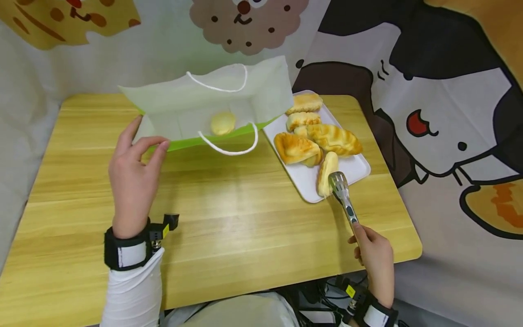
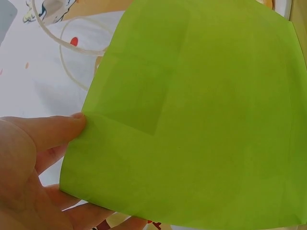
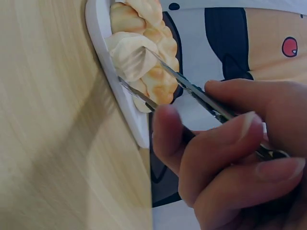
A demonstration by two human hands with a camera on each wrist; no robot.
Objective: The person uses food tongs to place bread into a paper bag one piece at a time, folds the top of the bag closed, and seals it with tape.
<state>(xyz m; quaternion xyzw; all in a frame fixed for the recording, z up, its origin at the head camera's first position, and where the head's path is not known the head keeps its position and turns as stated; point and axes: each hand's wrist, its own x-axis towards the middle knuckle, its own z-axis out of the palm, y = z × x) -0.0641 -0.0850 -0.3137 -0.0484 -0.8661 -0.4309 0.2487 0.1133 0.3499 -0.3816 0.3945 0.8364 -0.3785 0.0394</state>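
My left hand (image 1: 132, 186) pinches the near left corner of a green paper bag (image 1: 163, 97), white inside, with white cord handles. Its mouth faces up and toward me. Inside lies a round, pale yellow bun (image 1: 223, 123). The left wrist view shows the thumb against the edge of the bag's plain green side (image 2: 201, 120). My right hand (image 1: 373, 254) grips metal food tongs (image 1: 346, 200). In the right wrist view, the tips of the tongs (image 3: 189, 88) straddle a pale elongated bread roll (image 3: 130, 56), which lies at the tray's near end.
A white tray (image 1: 300, 179) stands right of the bag, holding several breads, among them a braided loaf (image 1: 337, 139) and a folded golden pastry (image 1: 295, 147). The bag's right side overhangs the tray's left edge. Cartoon-printed cloth (image 1: 359, 50) hangs behind the wooden table (image 1: 229, 236).
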